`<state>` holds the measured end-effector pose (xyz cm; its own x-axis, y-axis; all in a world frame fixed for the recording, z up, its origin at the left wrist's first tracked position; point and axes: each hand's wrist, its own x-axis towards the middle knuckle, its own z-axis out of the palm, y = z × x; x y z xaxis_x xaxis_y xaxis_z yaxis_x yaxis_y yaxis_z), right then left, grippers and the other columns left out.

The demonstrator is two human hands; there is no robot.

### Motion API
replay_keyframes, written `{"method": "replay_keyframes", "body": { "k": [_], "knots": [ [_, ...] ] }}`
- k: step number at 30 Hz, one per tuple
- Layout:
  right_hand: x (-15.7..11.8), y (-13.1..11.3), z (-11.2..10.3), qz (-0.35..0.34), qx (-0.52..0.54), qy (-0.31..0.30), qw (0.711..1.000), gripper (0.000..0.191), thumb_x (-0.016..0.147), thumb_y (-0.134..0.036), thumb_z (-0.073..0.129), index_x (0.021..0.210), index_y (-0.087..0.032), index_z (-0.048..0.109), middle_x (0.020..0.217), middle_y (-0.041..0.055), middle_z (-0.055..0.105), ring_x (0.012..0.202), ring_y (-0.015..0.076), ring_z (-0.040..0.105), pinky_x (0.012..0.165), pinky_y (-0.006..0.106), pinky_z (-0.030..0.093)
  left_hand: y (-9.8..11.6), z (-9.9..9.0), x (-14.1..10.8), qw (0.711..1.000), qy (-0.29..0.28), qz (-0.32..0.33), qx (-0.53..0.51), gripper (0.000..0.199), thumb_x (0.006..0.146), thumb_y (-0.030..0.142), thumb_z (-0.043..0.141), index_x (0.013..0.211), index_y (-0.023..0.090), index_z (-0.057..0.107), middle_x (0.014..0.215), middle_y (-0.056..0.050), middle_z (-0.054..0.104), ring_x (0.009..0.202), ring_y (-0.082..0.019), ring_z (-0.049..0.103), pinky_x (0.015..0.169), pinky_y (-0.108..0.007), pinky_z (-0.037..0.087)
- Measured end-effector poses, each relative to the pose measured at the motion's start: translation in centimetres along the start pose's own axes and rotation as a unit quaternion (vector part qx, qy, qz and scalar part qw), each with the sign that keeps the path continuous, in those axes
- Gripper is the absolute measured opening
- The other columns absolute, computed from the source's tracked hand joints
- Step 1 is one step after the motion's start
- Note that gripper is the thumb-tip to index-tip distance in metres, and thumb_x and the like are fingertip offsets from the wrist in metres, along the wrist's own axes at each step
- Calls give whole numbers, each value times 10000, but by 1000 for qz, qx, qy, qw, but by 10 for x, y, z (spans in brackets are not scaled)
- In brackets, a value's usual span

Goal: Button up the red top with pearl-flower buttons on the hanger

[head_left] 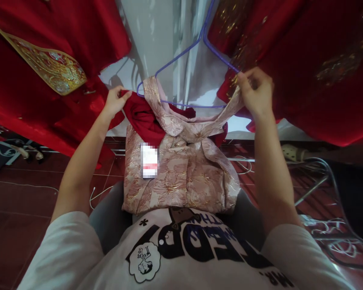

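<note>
A pink and gold brocade garment (pixel 181 177) with a red lining hangs in front of me, partly on a purple wire hanger (pixel 181 54). My left hand (pixel 116 100) pinches the red fabric at the garment's left shoulder, beside the hanger's left end. My right hand (pixel 255 90) grips the pink right shoulder strap at the hanger's right end. A white tag (pixel 149 160) with a red stripe is fixed to the garment's front. The garment's lower edge rests against my lap.
Red garments hang on both sides, one with gold embroidered trim (pixel 48 66) at the left, another with gold sequins (pixel 314 60) at the right. A white wall (pixel 157 36) is behind. Dark red floor tiles (pixel 24 201), cables and a power strip (pixel 293 153) lie below.
</note>
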<state>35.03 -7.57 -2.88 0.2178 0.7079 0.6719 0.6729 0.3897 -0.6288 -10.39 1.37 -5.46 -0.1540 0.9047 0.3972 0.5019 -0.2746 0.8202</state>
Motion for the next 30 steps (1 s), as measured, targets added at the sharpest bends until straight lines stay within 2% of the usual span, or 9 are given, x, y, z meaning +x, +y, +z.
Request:
{"method": "replay_keyframes", "body": {
  "k": [2, 4, 7, 11, 14, 18, 22, 26, 30],
  "knots": [
    [-2, -6, -3, 5, 14, 2, 1000, 238, 964, -236, 676, 740, -196, 606, 703, -6, 608, 650, 123, 487, 693, 276, 403, 26, 13, 21, 998, 48, -25, 26, 495, 883, 305, 874, 622, 203, 466, 526, 128, 403, 621, -90, 286, 689, -262, 315],
    [-6, -15, -9, 14, 33, -3, 999, 249, 930, -200, 719, 704, -178, 615, 664, -12, 595, 605, 102, 457, 641, 273, 364, 60, 29, 30, 994, 104, 3, 22, 488, 906, 3, 785, 612, 185, 442, 510, 119, 329, 620, -98, 269, 678, -264, 295],
    [-12, -33, -23, 41, 73, -51, 995, 256, 883, -189, 772, 669, -154, 638, 626, 0, 612, 553, 85, 463, 601, 278, 355, 116, 52, 14, 989, 117, 91, -8, 538, 913, -77, 715, 604, 216, 386, 575, 91, 330, 610, -114, 305, 644, -290, 299],
    [-12, -47, -40, 59, 115, -110, 986, 279, 844, -198, 823, 627, -156, 652, 604, 6, 618, 517, 74, 446, 604, 298, 387, 159, 74, -35, 964, -54, 255, -49, 486, 954, 30, 726, 679, 276, 410, 644, 48, 396, 601, -149, 371, 607, -329, 305],
    [-5, -44, -39, 133, 141, -159, 968, 379, 958, -267, 716, 599, -174, 634, 569, 9, 579, 488, 82, 423, 589, 307, 408, 154, 73, -43, 959, -90, 256, -79, 450, 1020, 117, 668, 680, 285, 426, 663, 34, 406, 617, -153, 399, 644, -317, 377],
    [-2, -42, -11, 217, 216, -309, 900, 473, 1100, -336, 447, 724, -169, 679, 641, 25, 625, 542, 106, 522, 633, 307, 493, 122, 57, -7, 955, -181, 227, -66, 315, 913, 371, 843, 753, 257, 596, 901, 32, 642, 910, -152, 532, 1015, -344, 450],
    [-8, -55, 35, 114, 242, -403, 875, 164, 1031, -234, 596, 1052, -171, 745, 1105, 40, 746, 934, 114, 653, 920, 313, 556, 101, 48, 21, 934, -273, 227, -33, 614, 709, 883, 726, 701, 279, 616, 785, 12, 590, 786, -168, 446, 875, -391, 503],
    [-12, -66, 62, 79, 230, -453, 858, 74, 958, -173, 679, 1017, -198, 715, 1029, -24, 732, 945, 87, 618, 1083, 315, 485, 100, 47, 19, 929, -265, 258, -7, 643, 712, 924, 685, 695, 283, 629, 766, 5, 561, 788, -171, 452, 800, -374, 505],
    [-14, -61, 64, 137, 242, -475, 835, 182, 852, -208, 785, 910, -220, 613, 856, -42, 691, 822, 122, 636, 902, 323, 553, 103, 49, 9, 936, -270, 223, -33, 571, 816, 796, 736, 733, 242, 625, 803, 0, 536, 743, -148, 461, 717, -346, 471]
  ]
}}
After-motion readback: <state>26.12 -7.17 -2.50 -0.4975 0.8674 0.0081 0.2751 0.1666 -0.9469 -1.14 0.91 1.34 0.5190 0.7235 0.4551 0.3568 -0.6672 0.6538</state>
